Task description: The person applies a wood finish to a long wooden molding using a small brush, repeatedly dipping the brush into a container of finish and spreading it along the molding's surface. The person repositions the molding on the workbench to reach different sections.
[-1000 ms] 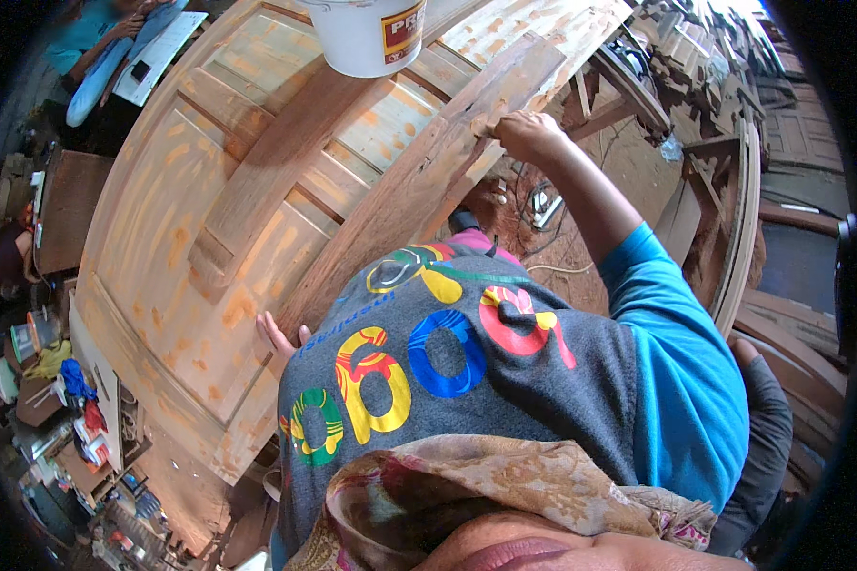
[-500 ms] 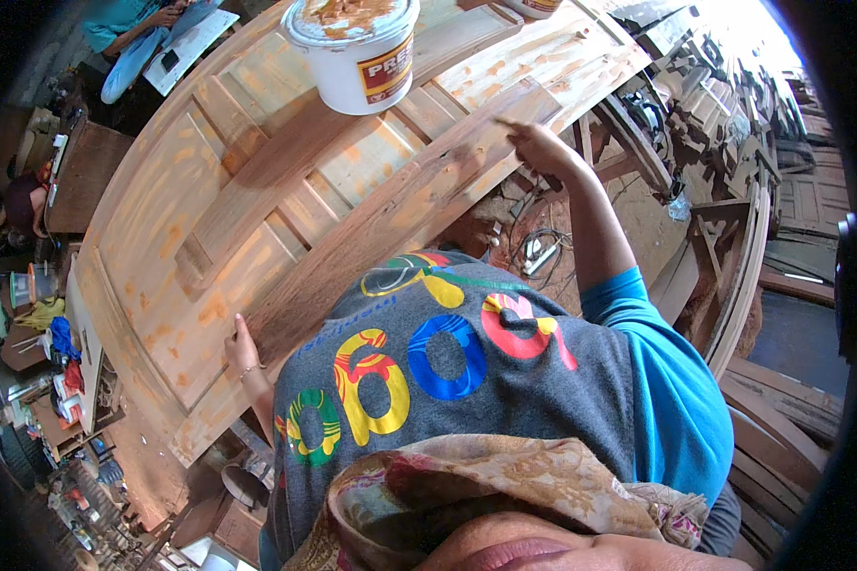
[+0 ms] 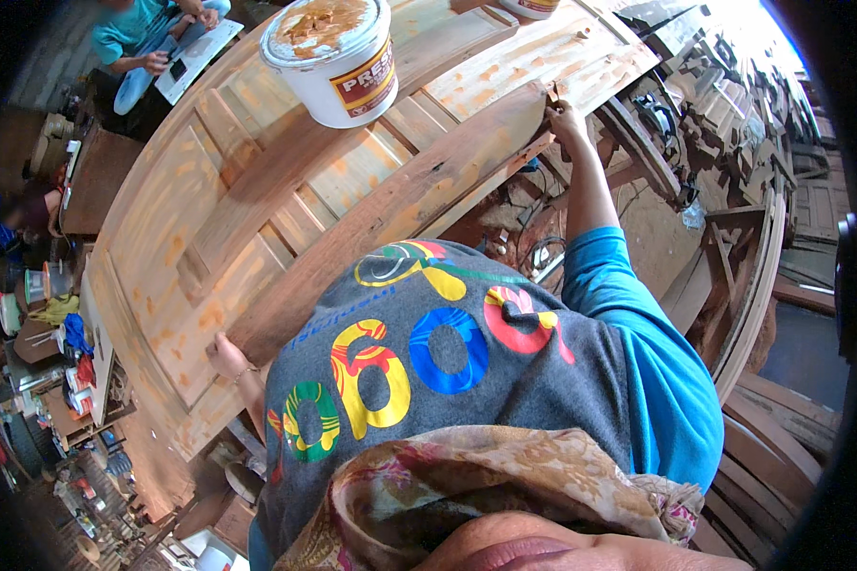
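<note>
A long brown wooden plank (image 3: 390,211) lies slantwise across the near side of a large panelled wooden door (image 3: 167,252), which is smeared with orange-brown filler. My left hand (image 3: 227,357) is closed around the plank's left end. At the other end, my right hand (image 3: 567,124) grips the plank by its right tip, arm stretched out. A small dark, thin shape shows above the right fingers; I cannot tell what it is. Beyond the plank, a white bucket (image 3: 328,71) with a filler-smeared lid stands over the door.
Another container (image 3: 531,8) is cut off at the top edge. A person (image 3: 148,38) sits at the far left with a white board (image 3: 198,62). Wood scraps (image 3: 724,105) pile up at the right; cables (image 3: 543,252) lie below the door. Tools and cans clutter the left.
My right hand has gone from a pointing finger over the plank to a grip on its right end. The plank's right end has shifted slightly. My left hand has moved a little left and nearer.
</note>
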The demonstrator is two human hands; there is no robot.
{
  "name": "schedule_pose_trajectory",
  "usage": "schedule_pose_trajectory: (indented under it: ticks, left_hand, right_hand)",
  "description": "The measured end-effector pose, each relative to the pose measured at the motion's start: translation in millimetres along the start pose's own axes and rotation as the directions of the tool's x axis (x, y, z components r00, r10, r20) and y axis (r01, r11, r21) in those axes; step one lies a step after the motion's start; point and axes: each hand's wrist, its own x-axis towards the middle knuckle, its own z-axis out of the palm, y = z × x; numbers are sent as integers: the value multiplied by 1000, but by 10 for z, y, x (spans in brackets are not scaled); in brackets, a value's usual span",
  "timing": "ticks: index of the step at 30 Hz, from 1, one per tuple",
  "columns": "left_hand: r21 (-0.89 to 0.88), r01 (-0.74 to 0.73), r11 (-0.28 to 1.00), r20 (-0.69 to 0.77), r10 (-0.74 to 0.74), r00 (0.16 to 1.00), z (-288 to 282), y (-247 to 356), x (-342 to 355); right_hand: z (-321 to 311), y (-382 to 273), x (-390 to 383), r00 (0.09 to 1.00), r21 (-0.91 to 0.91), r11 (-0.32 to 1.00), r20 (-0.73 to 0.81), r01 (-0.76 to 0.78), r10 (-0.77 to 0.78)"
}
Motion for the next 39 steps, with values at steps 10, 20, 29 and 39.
schedule_pose_trajectory:
  ticks: [10,20,29,39]
  left_hand:
    - [-289,-358,888,-332,258,907,497,-42,121]
    - [-310,-456,834,-340,351,873,418,-70,165]
    - [-7,-599,801,-367,555,746,129,547,-194]
    - [-206,-898,389,834,550,48,1530,2349,-1588]
  right_hand:
    - [-14,532,-508,974,389,914,-223,113,-26]
    - [378,-989,-2074,765,278,719,-117,637,-633]
    - [752,-1409,-2201,782,17,816,275,577,-559]
    - [662,-1437,-2121,740,59,773,252,631,-624]
